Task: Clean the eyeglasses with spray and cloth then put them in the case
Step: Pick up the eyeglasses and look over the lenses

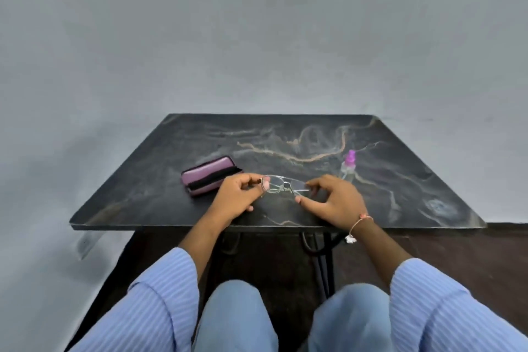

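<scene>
I am holding the thin metal-framed eyeglasses [281, 183] just above the dark marbled tabletop [148, 180], left hand [235, 196] and right hand [333, 198] pinching either end, while the purple zip case [210, 176] is lying unfilled beside them, so casing remains.

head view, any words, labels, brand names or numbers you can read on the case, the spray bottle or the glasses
None can be read.
Purple case: no print visible on its lid.
Spray bottle: clear body, purple top, no label that can be made out.
Eyeglasses: frame too thin and small to show any marking.
Table: only marble-like veins, no text.
</scene>
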Tool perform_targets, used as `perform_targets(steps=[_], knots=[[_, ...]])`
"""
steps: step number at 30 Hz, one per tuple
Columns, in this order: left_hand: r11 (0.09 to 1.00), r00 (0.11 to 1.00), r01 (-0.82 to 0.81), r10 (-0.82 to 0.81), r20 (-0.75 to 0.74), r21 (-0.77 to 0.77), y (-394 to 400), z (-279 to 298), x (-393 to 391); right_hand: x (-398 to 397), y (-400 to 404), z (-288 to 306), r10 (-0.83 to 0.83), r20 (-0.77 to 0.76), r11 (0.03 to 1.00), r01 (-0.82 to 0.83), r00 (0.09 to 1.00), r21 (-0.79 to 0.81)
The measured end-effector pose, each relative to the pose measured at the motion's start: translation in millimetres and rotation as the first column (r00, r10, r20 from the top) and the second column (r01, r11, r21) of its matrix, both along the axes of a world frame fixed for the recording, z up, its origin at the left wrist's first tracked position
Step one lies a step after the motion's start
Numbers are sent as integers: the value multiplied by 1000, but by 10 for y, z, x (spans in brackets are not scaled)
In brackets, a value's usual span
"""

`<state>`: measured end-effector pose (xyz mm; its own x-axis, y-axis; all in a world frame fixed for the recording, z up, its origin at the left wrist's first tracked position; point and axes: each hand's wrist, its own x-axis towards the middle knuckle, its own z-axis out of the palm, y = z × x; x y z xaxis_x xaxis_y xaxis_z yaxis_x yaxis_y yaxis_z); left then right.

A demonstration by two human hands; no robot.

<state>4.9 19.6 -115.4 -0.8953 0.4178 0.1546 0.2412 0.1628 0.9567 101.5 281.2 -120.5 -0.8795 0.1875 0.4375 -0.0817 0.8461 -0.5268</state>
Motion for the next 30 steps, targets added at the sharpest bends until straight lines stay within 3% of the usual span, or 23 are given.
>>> perform_targets(steps=[5,11,17,23,30], knots=[[995,997,-70,71,-7,76,135,14,-26,-44,42,19,38,73,972,-20,997,-232],[965,990,-121,102,92,233,256,17,-196,-135,48,13,232,66,831,-163,970,-532],[933,976,-196,157,149,301,352,-28,-276,-239,-56,49,286,-84,588,-244,954,-771],[818,951,-236,83,298,525,407,28,-307,-405,-131,44,289,-199,415,-310,936,-855],[848,968,-162,36,249,504,478,-21,-341,-475,-231,74,310,-138,448,-273,941,-851]])
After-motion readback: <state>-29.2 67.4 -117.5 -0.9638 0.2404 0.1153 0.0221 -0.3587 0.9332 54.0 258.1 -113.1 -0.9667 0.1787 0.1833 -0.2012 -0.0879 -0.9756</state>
